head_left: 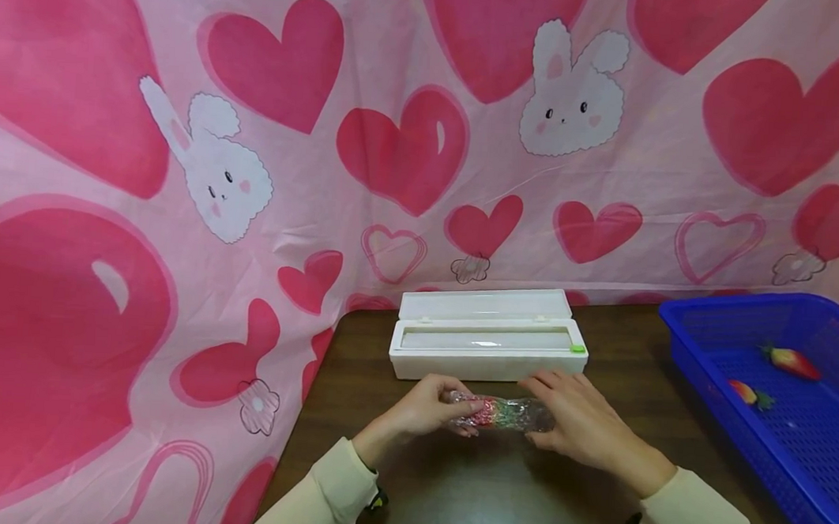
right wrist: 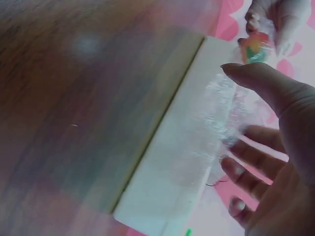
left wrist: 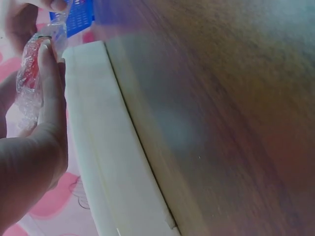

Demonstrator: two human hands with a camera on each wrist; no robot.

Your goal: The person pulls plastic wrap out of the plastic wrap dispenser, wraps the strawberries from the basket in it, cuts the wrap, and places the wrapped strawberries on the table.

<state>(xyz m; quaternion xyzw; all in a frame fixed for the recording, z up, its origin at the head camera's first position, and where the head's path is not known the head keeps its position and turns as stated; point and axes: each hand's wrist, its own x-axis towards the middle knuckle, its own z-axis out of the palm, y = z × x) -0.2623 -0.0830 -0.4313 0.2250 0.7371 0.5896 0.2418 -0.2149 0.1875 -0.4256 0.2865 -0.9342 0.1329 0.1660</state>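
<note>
Left hand grips the film-wrapped strawberry at its left end, thumb laid along it, holding it up over the table and in front of the white box. The fruit lies sideways, red at the left, yellowish in the middle and green at the right, inside crinkled, glossy clear film that trails on past the green end. Behind it, the long white box has its lid swung up at the back; a pale roll lies along the inside, and a bright green piece sits at its right end. Right hand is loosely open around the film's loose end, thumb apart from the gently bent fingers. Farther right, the blue perforated basket holds two strawberries: one with leaves to the left, the nearer one with leaves to the right.
</note>
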